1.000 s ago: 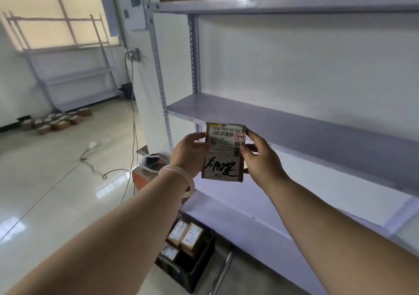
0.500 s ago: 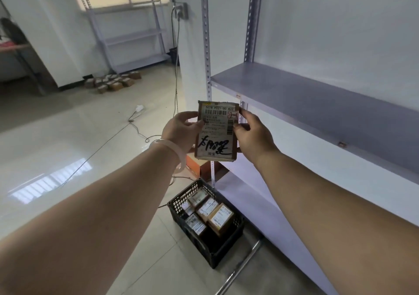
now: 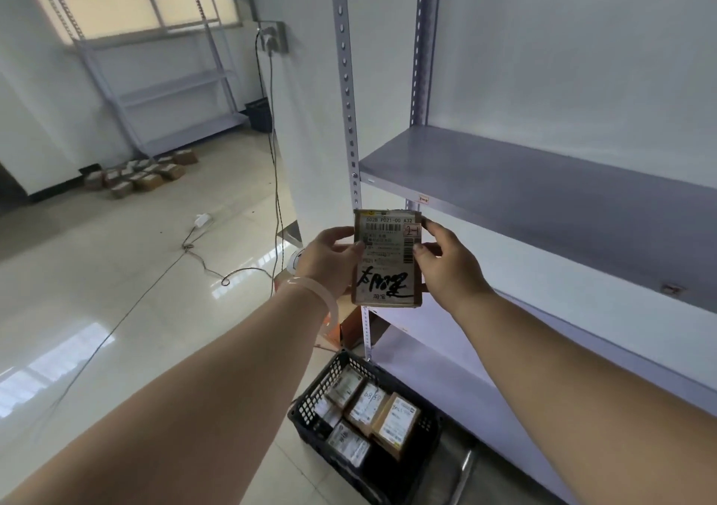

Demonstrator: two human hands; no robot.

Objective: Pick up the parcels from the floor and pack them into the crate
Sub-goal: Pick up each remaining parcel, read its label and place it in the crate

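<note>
Right now you hold 1 small brown parcel (image 3: 388,258) upright in the air with both hands, and its printed label and black handwriting face you. Your left hand (image 3: 329,258) grips the left edge, with the thumb on the label and the fingers curled behind. Your right hand (image 3: 446,264) pinches the right edge, with the thumb on the front near the barcode and 1 fingertip over the top right corner. The 2 hands are apart, with only the parcel between them. You wear a pale bracelet (image 3: 314,291) on your left wrist. The parcel is in front of the perforated post of the grey rack (image 3: 543,186), just below the front edge of its middle board, and well above the black crate (image 3: 310,402). This crate stands on the floor beside the lowest board of the rack. Inside it, at least 4 packed parcels (image 3: 395,421) lie close together with their labels up. Far away on the floor, more parcels (image 3: 143,173) sit in a loose group near a second rack (image 3: 174,81) under the window. A dark cable (image 3: 232,272) runs across the shiny tiles.
</note>
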